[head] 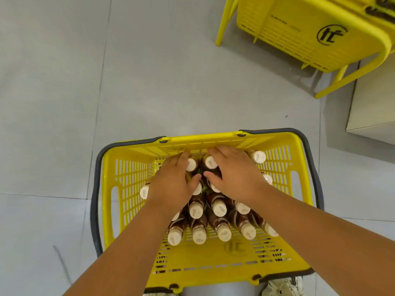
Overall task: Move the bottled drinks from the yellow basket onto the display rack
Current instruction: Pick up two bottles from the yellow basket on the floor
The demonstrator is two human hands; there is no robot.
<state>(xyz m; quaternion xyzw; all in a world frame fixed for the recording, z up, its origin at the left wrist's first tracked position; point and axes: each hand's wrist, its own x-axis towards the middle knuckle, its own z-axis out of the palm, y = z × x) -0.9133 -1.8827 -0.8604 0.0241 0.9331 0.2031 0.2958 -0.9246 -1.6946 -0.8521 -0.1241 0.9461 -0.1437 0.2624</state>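
A: In the yellow basket (213,259) on the floor (64,103), bottles (220,223) standing upright, caps up, packed toward the far wall and middle.

B: Hands?

A: Both over the far rows. Left hand (171,182) is curled around a bottle neck, cap showing just past its fingers. Right hand (237,178) is draped over the next bottle, thumb hooked toward the neck. It looks like a grasp; can't fully confirm.

B: Key relation?

A: Bottles sit directly under each grip, long axis vertical, so I'd judge the lift goes straight up. Each hand has its own bottle, neither nearer.

B: Hidden?

A: The display rack isn't in view. Another yellow basket (310,33) is cut off at the top right corner. Bottle bodies under the hands are covered, labels unreadable.
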